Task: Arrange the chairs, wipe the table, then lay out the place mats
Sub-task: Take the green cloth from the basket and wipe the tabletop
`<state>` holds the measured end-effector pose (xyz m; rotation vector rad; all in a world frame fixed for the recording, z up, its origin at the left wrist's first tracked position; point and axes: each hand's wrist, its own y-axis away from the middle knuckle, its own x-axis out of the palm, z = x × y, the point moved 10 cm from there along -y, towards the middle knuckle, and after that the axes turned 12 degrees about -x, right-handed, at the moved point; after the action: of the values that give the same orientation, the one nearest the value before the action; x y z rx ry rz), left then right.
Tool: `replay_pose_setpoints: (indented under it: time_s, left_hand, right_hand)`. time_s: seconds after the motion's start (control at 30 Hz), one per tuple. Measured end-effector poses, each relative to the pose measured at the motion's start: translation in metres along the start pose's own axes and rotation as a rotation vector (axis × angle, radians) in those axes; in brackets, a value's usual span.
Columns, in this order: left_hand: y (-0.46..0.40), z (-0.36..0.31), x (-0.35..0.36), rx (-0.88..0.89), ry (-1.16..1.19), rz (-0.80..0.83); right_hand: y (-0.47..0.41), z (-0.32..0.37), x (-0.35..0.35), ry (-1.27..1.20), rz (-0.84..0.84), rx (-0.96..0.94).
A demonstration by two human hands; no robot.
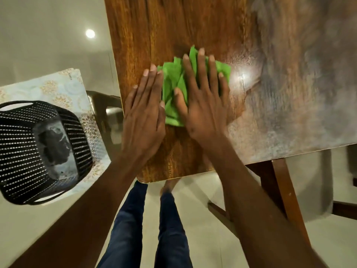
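Green cloth sits crumpled near the corner of the wood table, with the right hand flat on top of it, fingers straight and spread, pressing it down. Left hand lies flat on the tabletop just beside the cloth, fingers straight too, thumb touching the cloth's edge, not gripping anything. Off to the left there's a black basket resting on a stack of floral mats, well apart from the cloth, and the table's right side looks hazy and streaky.

Cloth on table, basket left on mats.
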<state>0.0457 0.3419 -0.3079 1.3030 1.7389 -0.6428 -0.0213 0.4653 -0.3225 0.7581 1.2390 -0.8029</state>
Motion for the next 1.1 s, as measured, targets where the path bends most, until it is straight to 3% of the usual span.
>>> replay_pose_setpoints:
  time_s: [0.1, 0.37, 0.5, 0.73, 0.97, 1.1]
  left_hand:
    - [-0.004, -0.009, 0.003, 0.011, -0.016, -0.005]
    - [-0.021, -0.045, 0.034, 0.024, -0.114, 0.022]
    - [-0.02, -0.044, 0.042, 0.032, -0.201, 0.0]
    - [-0.021, -0.049, 0.045, 0.032, -0.251, 0.002]
    - [-0.021, -0.049, 0.047, 0.021, -0.259, 0.021]
    - [-0.021, -0.049, 0.051, 0.021, -0.297, 0.029]
  right_hand:
    - [-0.013, -0.007, -0.004, 0.008, 0.007, -0.052]
    - [0.137, -0.033, -0.001, -0.046, 0.096, 0.004]
    - [0.124, -0.039, 0.0, -0.037, 0.085, 0.004]
    - [0.005, -0.103, -0.021, 0.018, -0.029, -0.032]
    - [0.113, -0.098, -0.012, 0.007, 0.09, 0.022]
    - [0.118, -0.096, -0.008, -0.01, 0.113, 0.015]
